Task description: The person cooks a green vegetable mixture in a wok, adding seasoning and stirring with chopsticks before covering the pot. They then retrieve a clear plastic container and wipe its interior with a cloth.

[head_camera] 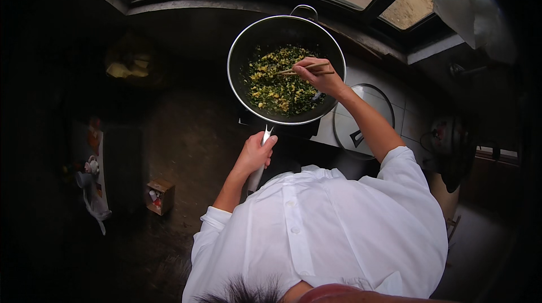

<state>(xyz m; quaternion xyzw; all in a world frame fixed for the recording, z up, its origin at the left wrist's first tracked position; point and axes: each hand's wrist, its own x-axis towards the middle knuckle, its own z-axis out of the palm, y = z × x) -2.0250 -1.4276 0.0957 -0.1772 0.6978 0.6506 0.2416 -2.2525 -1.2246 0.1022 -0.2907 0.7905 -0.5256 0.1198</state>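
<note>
A deep dark wok with a bright metal rim holds chopped green leaves mixed with yellow bits that look like scrambled egg. My left hand is closed round its long pale handle, just below the rim. Over the right part of the food, my right hand grips a pair of wooden chopsticks, their tips at the food. A small loop handle stands at the wok's far side. Part of the stove shows beneath the wok.
Right of the wok, a glass lid with a dark knob lies on the white-tiled counter. A lidded pot or cooker stands farther right. Windows line the far side. An open cardboard box is at the lower left.
</note>
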